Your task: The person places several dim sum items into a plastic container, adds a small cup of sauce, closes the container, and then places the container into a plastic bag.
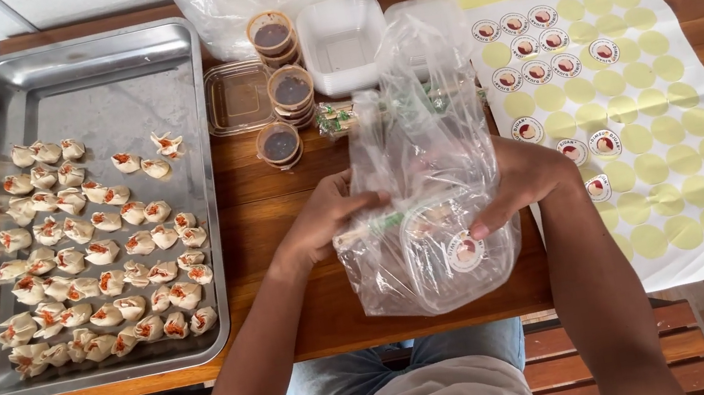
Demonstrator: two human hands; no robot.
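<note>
While upright, bag (420,132) between hands (430,203)

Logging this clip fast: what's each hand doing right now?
Left hand: closed on the clear plastic bag.
Right hand: gripping the same bag, around the lidded container inside.

On your counter (276,201), the tray (99,73) of dumplings (97,257) lies left, the sticker sheet (648,126) right, the bag (422,185) between them near you, sauce cups (285,89) beyond it.

Both forearms reach forward, left hand (328,216) and right hand (518,183) closed in grip.
</note>
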